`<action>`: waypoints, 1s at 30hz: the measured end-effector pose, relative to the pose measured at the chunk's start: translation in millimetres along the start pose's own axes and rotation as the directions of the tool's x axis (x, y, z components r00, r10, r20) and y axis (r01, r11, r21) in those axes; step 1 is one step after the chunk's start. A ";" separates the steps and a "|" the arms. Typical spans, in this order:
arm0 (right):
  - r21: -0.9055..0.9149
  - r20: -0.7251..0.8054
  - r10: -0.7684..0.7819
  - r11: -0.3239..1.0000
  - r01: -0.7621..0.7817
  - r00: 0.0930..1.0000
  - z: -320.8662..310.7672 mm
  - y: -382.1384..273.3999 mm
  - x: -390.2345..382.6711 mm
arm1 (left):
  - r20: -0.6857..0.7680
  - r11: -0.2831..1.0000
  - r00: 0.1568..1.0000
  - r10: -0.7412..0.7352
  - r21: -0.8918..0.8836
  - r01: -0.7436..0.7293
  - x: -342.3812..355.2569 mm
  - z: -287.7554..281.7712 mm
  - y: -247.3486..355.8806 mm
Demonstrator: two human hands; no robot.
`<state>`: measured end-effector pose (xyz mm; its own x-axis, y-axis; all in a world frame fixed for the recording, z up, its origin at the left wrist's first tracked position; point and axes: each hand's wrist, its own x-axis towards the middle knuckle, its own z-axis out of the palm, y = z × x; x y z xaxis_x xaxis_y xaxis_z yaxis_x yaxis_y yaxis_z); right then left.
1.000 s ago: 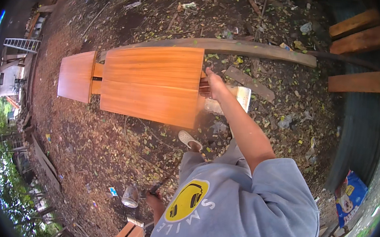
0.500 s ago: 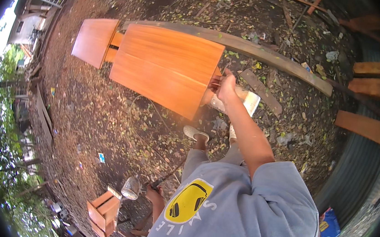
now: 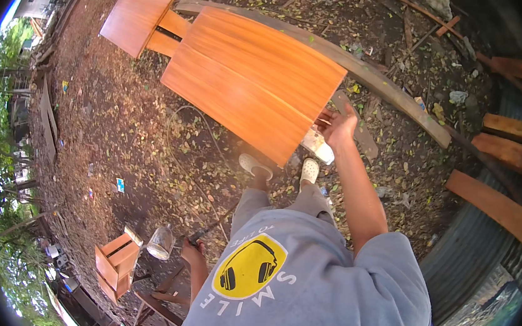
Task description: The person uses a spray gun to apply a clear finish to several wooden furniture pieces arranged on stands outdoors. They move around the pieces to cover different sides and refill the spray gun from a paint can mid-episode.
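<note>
Head camera, looking down: the large orange-brown wooden panel (image 3: 253,80) is lying face up in front of the person, its grain running lengthwise. The right hand (image 3: 337,131) is sitting at the panel's right end, fingers bending toward the edge; whether they are gripping it, I cannot tell. Low on the left side, the left hand (image 3: 193,252) is gripping a dark spray gun (image 3: 202,235), with a dull metallic cup (image 3: 161,243) showing just beside it. Past the panel's left end, a smaller wooden panel (image 3: 138,20) is lying, two wooden strips bridging the gap. A long grey beam (image 3: 399,94) is running behind the large panel. Pale shoes (image 3: 309,171) are standing on leaf-strewn ground (image 3: 141,170), near a whitish container (image 3: 318,146) below the right hand.
</note>
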<state>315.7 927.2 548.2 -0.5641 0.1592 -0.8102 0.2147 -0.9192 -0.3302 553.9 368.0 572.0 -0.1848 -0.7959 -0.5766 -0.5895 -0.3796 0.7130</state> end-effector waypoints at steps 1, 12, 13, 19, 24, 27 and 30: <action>0.003 -0.009 -0.007 1.000 0.007 1.000 -10.5 -2.1 -5.2 | 0.013 1.000 1.000 -0.003 -0.007 0.003 0.0 1.2 -0.3; -0.014 -0.160 -0.085 0.996 0.084 0.983 -102.7 -42.5 -59.3 | 0.120 0.998 0.991 0.064 -0.029 -0.061 -26.1 19.2 0.0; 0.001 -0.155 -0.079 0.997 0.080 0.985 -115.5 -44.7 -59.5 | 0.131 0.997 0.989 0.067 -0.038 -0.063 -27.5 21.0 -0.8; -0.014 -0.177 -0.123 0.992 0.122 0.976 -121.6 -38.7 -81.7 | 0.145 0.992 0.982 0.120 0.028 -0.126 -18.7 22.1 -4.0; -0.244 -0.228 -0.134 0.967 0.076 0.964 -142.6 -40.1 -66.2 | 0.209 0.978 0.965 0.161 0.100 -0.185 -22.6 33.9 -0.6; -0.585 -0.291 -0.424 0.788 0.191 0.858 -158.2 -40.1 -69.4 | 0.177 0.962 0.968 0.179 0.173 -0.209 -45.2 55.3 16.1; -0.850 -0.042 -0.816 0.332 0.409 0.576 -145.1 -31.4 -73.9 | 0.359 0.941 0.896 0.261 0.114 -0.319 -45.5 60.4 35.0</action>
<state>466.4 996.6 548.2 -0.4669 0.8571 -0.2177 0.5186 0.0659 -0.8525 494.1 419.3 599.1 -0.6017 -0.6428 -0.4741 -0.5850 -0.0494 0.8095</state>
